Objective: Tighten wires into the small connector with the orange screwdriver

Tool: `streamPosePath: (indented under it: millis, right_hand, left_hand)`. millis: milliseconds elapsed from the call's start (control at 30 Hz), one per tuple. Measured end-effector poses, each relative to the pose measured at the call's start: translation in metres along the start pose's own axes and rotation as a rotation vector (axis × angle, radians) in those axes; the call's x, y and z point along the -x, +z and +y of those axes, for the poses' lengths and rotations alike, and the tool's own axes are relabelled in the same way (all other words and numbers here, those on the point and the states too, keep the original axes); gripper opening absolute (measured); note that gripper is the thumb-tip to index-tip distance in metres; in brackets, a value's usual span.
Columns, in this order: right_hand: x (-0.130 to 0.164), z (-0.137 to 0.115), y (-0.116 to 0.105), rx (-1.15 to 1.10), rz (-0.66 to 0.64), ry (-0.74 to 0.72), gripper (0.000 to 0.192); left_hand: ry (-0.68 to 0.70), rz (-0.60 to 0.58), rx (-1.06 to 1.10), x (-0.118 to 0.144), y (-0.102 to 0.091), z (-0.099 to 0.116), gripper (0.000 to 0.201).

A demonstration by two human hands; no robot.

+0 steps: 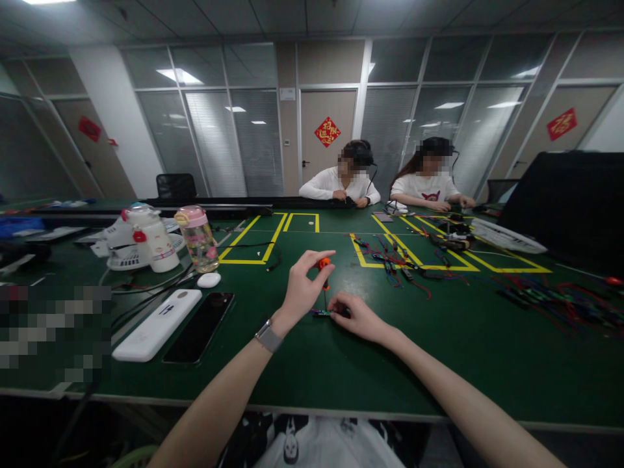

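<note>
While the left hand (302,289) pinches the orange-handled screwdriver (324,276) upright between thumb and fingertips, its shaft points straight down to the small circuit board (322,312). The right hand (355,316) presses this board flat with closed fingers, just beside the tip, near the green table's (439,364) front edge.

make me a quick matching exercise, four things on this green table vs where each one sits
Things:
1. screwdriver
2. small circuit board
3. black phone
4. pink-lidded bottle

Places:
A. lying flat beside the white power bank
B. upright, orange handle pinched by the left hand
C. standing next to the white bottle
D. on the table under the right hand's fingertips

Pairs: 1-B, 2-D, 3-A, 4-C
</note>
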State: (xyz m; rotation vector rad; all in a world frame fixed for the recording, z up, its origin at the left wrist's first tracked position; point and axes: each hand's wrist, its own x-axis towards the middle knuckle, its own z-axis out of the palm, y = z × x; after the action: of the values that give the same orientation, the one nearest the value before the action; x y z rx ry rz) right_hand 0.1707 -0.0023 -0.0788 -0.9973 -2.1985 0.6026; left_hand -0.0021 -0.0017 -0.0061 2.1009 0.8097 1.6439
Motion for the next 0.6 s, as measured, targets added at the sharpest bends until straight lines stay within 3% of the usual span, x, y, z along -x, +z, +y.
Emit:
streamPosePath:
  millis: [100,267,467,600]
  right_hand:
    - [-0.0001,0.0002,0.0003,-0.001,-0.003,0.007,0.012]
    - [-0.0002,-0.0004,-0.0002,0.002,-0.006,-0.003,0.013]
    - [-0.0005,-0.0008,-0.0002,-0.006,-0.003,0.007,0.013]
    - [-0.0004,0.0006,0.0004,-0.006,-0.001,-0.001,0.012]
  left_hand:
    - [0.025,0.037,-0.084,-0.0002,-0.0016,0.0006,0.022]
    - [-0.015,-0.085,0.112,0.0005,0.0004,-0.0013,0.035]
    - [0.055,0.086,-0.138,0.0009,-0.0006,-0.0002,0.019]
    - [0.069,0.009,-0.107,0.0018,-0.001,0.0016,0.028]
